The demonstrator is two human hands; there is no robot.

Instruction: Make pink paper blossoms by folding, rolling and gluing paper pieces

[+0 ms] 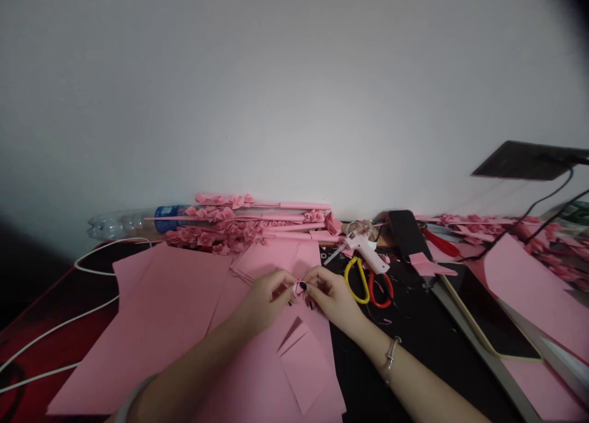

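Both hands meet over the pink paper sheets (pixel 257 362) in the middle of the desk. Between their fingertips is a small folded piece of pink paper (pixel 299 287), partly hidden by the fingers. My left hand (pixel 271 294) pinches it from the left side. From the right, my right hand (pixel 329 291) pinches the same piece, a dark-nailed finger showing at its middle. Below the hands lie several small pink paper squares (pixel 306 368), some with a creased or lifted edge.
Behind the hands lie pink paper flowers (pixel 230 233) and a plastic bottle (pixel 124 222). To the right are a glue gun (pixel 365 249), scissors with yellow and red handles (pixel 358 282), a black phone (pixel 407 234) and a tablet (pixel 492 312). A white cable (pixel 50 331) runs at left.
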